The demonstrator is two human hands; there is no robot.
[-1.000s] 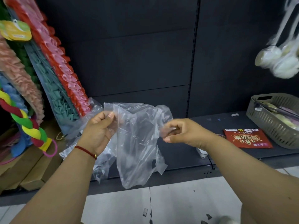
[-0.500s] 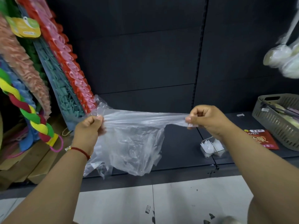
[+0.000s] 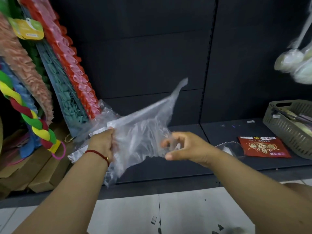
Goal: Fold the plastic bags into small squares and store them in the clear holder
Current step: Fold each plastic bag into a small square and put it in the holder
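Observation:
A clear plastic bag (image 3: 140, 137) hangs crumpled in the air in front of the dark shelf (image 3: 185, 164). My left hand (image 3: 103, 144) grips its left end in a fist. My right hand (image 3: 184, 147) is at the bag's lower right edge, fingers curled with film over the fingertips and the thumb apart below them. One bag handle (image 3: 179, 86) sticks up free and blurred. The clear holder (image 3: 227, 149) stands on the shelf just behind my right forearm, partly hidden.
A red packet (image 3: 263, 146) and a grey slatted basket (image 3: 290, 130) lie on the shelf at right. Colourful hanging goods (image 3: 67, 70) and cardboard boxes (image 3: 42, 174) fill the left. More clear plastic (image 3: 105, 114) sits behind my left hand. White bagged items (image 3: 293, 65) hang at upper right.
My right hand has let go of the stretched handle, which has flicked upward, and moved down and left to the bag's body. The bag has gone from taut to slack.

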